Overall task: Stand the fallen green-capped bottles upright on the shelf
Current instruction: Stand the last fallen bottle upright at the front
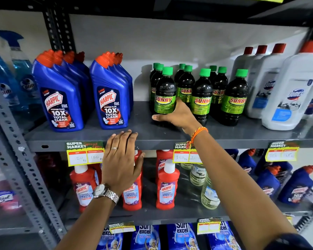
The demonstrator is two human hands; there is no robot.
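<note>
Two bare arms reach up from the bottom of the view toward a grey metal shelf. On the left wrist sits a silver watch. On the right wrist is an orange thread band.

The left hand is flat and spread, holding nothing. Its fingertips rest on the front edge of the shelf, and there is a ring on one finger.

The right hand is the grip here. It is curled around the lower part of the front-left green-capped bottle, with the thumb across the front near the bottom and the fingers going behind. That bottle stands upright on the shelf, touching it at the base.

More green-capped bottles stand upright beside it and behind it, in short rows going back. All of them are dark with green and yellow "SUNNY" labels. None that I can see is lying down.

Left of them stand blue Harpic bottles with orange caps. Right of them stand big white bottles with red caps.

Yellow price tags hang from the shelf edge. Below, on the next shelf down, stand red Harpic bottles with white caps and some clear bottles.
</note>
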